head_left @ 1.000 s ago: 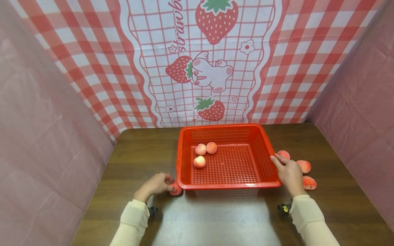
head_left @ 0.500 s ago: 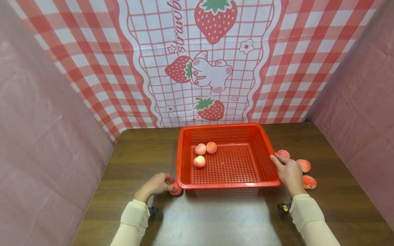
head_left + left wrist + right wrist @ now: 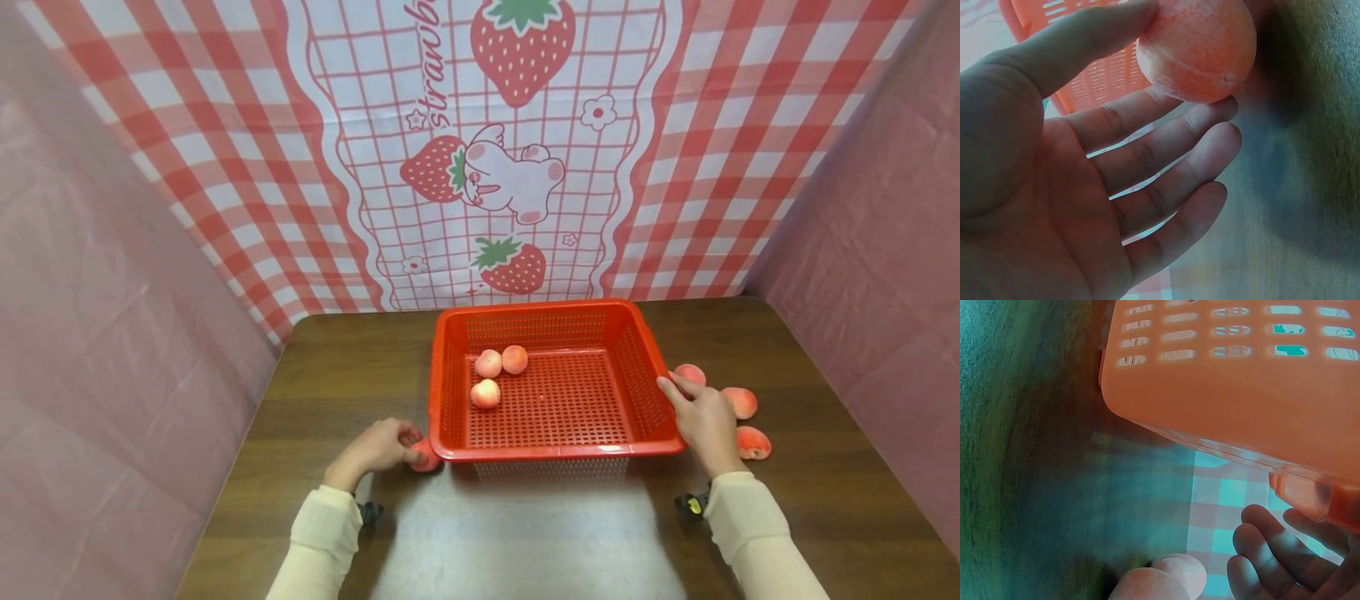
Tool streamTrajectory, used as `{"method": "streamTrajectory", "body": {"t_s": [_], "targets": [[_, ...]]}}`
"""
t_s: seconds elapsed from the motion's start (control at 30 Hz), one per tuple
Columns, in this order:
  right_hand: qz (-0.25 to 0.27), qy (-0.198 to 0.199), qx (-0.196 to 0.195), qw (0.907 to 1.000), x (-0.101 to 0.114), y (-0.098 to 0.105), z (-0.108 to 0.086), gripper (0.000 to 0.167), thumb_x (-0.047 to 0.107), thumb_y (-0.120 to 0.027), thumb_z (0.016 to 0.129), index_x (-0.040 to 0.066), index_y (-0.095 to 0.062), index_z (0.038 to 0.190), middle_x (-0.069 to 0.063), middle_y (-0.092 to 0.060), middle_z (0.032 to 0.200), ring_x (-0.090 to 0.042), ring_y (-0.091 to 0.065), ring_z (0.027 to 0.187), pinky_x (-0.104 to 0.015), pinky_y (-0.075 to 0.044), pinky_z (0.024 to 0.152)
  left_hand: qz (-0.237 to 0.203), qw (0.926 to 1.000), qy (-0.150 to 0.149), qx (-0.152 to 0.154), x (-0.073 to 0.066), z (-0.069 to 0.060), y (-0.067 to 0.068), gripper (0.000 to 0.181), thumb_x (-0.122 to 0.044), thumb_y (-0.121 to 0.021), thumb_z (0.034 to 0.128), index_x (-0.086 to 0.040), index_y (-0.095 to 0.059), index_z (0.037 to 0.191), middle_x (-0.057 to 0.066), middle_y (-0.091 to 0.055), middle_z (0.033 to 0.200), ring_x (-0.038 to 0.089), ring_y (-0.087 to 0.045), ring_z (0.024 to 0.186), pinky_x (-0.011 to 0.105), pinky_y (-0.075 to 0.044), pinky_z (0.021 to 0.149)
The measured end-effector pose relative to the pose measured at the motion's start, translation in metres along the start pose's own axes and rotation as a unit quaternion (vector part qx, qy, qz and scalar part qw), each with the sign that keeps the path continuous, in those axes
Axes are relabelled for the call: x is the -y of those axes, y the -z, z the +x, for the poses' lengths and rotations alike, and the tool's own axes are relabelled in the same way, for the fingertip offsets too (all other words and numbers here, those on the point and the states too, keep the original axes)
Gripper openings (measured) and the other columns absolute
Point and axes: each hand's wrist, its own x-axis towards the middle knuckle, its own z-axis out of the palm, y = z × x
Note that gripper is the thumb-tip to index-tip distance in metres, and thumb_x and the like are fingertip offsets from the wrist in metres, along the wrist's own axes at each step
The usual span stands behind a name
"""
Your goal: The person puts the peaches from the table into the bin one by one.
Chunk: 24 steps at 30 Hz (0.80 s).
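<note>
- 1 peach [image 3: 424,457] at the red mesh basket's [image 3: 555,452] 8 o'clock, pinched by the left hand [image 3: 377,447].
- Right hand [image 3: 707,422] grips its 3 o'clock edge.
- Step looks like grasping; next probably calls for lifting it clear.

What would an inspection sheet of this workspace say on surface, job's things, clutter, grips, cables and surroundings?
Surface: brown wood-grain table, glare at its front.
Job's things: red basket with three loose peaches inside, towards its left; one single peach outside its front left corner; three outer peaches on the table to its right.
Clutter: nothing seen.
Grips: left grip has thumb and fingers on the single peach; right grip holds the basket's right rim.
Cables: nothing seen.
Surroundings: strawberry-print cloth with red-and-white checks behind; plain pink cloth at both sides.
</note>
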Motion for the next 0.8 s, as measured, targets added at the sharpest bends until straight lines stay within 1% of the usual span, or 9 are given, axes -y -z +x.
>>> {"method": "streamTrajectory", "body": {"t_s": [0.07,0.17,0.33,0.47,0.57,0.7,0.8], "targets": [[-0.001,0.0,0.001,1.0,0.001,0.0,0.0,0.057,0.051,-0.051,0.097,0.005,-0.06,0.131,-0.021,-0.069,0.078,-0.03,-0.054,0.07,-0.031,-0.035,0.061,0.0,1.0,0.005,-0.005,0.001,0.0,0.0,0.026,-0.018,-0.079,0.0741,-0.003,-0.07,0.094,0.003,-0.072,0.081,0.011,-0.063,0.074,0.029,-0.05,0.071],[-0.003,-0.002,0.003,1.0,0.001,0.0,0.0,0.057,0.051,-0.05,0.097,0.006,-0.06,0.131,-0.023,-0.07,0.083,-0.032,-0.056,0.074,-0.032,-0.036,0.063,0.006,0.9996,0.015,-0.021,0.001,0.001,0.002,0.026,-0.019,-0.078,0.0748,-0.004,-0.071,0.095,0.003,-0.073,0.083,0.012,-0.065,0.076,0.031,-0.052,0.074],[0.0,-0.007,0.006,1.0,0.002,0.001,0.0,0.058,0.052,-0.05,0.097,0.006,-0.059,0.132,-0.028,-0.069,0.098,-0.037,-0.06,0.085,-0.034,-0.037,0.066,0.018,0.9974,0.033,-0.061,0.0,0.0,0.008,0.028,-0.021,-0.077,0.0763,-0.005,-0.072,0.098,0.005,-0.074,0.088,0.018,-0.067,0.081,0.034,-0.052,0.076],[0.0,-0.006,0.008,1.0,0.002,0.001,0.0,0.059,0.052,-0.05,0.097,0.006,-0.058,0.133,-0.029,-0.067,0.107,-0.039,-0.06,0.088,-0.035,-0.038,0.067,0.024,0.995,0.048,-0.085,-0.001,0.001,0.013,0.029,-0.024,-0.076,0.0771,-0.006,-0.072,0.099,0.006,-0.074,0.089,0.02,-0.067,0.082,0.036,-0.051,0.076],[0.0,-0.006,0.008,0.9999,0.002,0.001,0.0,0.059,0.052,-0.05,0.097,0.006,-0.058,0.133,-0.029,-0.068,0.103,-0.038,-0.059,0.084,-0.033,-0.037,0.066,0.026,0.993,0.059,-0.099,0.0,0.002,0.015,0.03,-0.025,-0.075,0.0772,-0.006,-0.072,0.1,0.006,-0.074,0.089,0.022,-0.068,0.083,0.037,-0.051,0.077],[0.002,-0.014,0.016,0.9998,0.002,0.002,0.0,0.061,0.054,-0.049,0.096,0.007,-0.058,0.134,-0.025,-0.07,0.088,-0.032,-0.055,0.074,-0.032,-0.036,0.061,0.022,0.9903,0.07,-0.118,0.001,0.003,0.017,0.03,-0.027,-0.075,0.0778,-0.007,-0.073,0.1,0.005,-0.075,0.09,0.022,-0.068,0.084,0.039,-0.05,0.078],[0.005,-0.023,0.023,0.9995,0.003,0.003,-0.001,0.062,0.056,-0.048,0.096,0.008,-0.056,0.135,-0.022,-0.07,0.083,-0.029,-0.051,0.071,-0.031,-0.035,0.058,0.018,0.989,0.073,-0.127,0.001,0.005,0.019,0.03,-0.028,-0.075,0.0784,-0.007,-0.074,0.1,0.005,-0.075,0.09,0.023,-0.069,0.085,0.039,-0.05,0.079]]}}
